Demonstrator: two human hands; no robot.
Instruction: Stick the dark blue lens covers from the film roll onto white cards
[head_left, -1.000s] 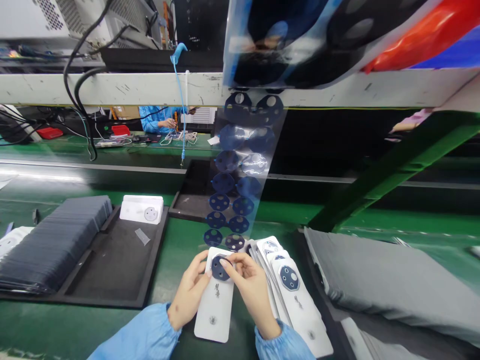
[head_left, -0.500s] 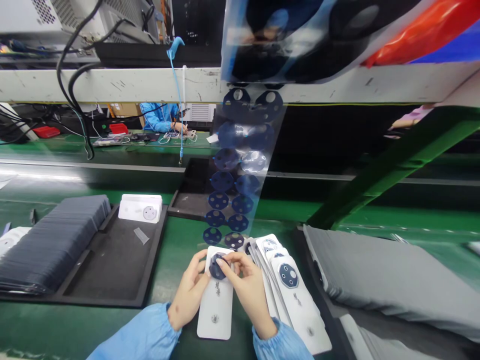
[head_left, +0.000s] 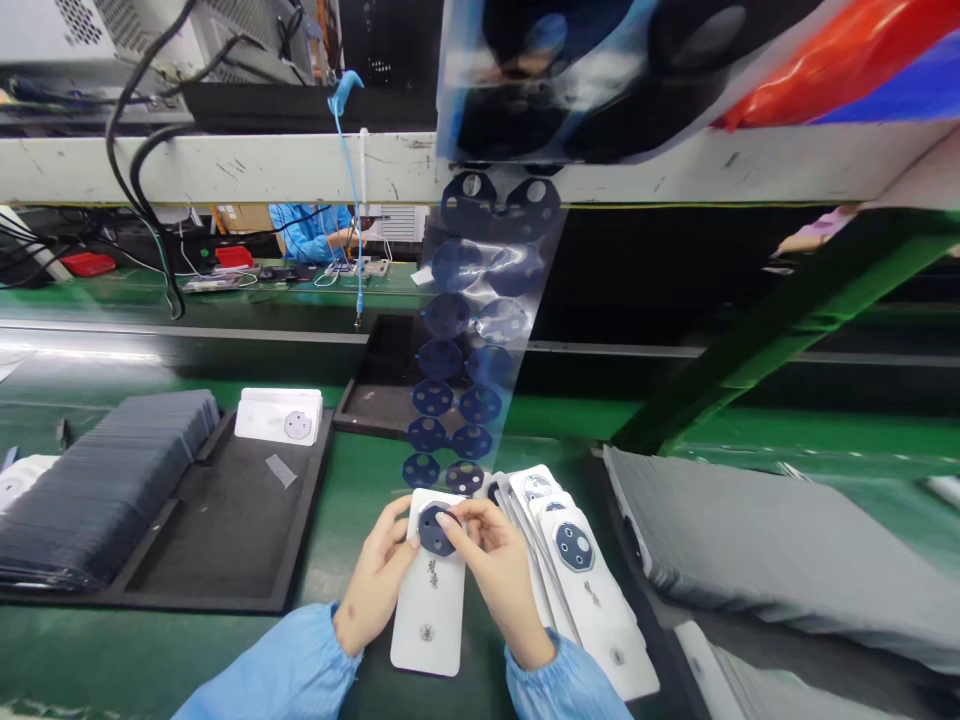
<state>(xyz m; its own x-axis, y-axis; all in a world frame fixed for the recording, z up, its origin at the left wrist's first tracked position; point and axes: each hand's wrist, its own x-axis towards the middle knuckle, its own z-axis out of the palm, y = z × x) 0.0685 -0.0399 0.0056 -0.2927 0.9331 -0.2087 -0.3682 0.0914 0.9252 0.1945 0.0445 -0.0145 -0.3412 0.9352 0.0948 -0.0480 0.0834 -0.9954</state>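
Observation:
A white phone back cover [head_left: 426, 605] with dark lettering and a small round emblem lies on the green bench, upright in view. My left hand [head_left: 373, 585] grips its upper left edge, thumb on the face near the camera area. Between thumb and fingers, my right hand [head_left: 496, 565] pinches the right edge of a dark octagonal film sticker [head_left: 433, 530] with round holes. The sticker lies over the cover's camera area; whether it is stuck down I cannot tell. To the right, a fanned stack of white covers [head_left: 589, 580] shows similar dark octagons.
A clear strip of dark octagonal stickers [head_left: 451, 360] hangs from the shelf beam [head_left: 300, 170] to the bench behind my hands. A black tray [head_left: 217, 540] with grey-sleeved pieces stands left, more grey-sleeved pieces [head_left: 750, 540] right. A co-worker's blue sleeve [head_left: 304, 232] shows beyond.
The view has shifted slightly. My right fingers have moved a little toward the sticker's right edge, so more of the sticker shows. The co-worker's hand beyond has moved.

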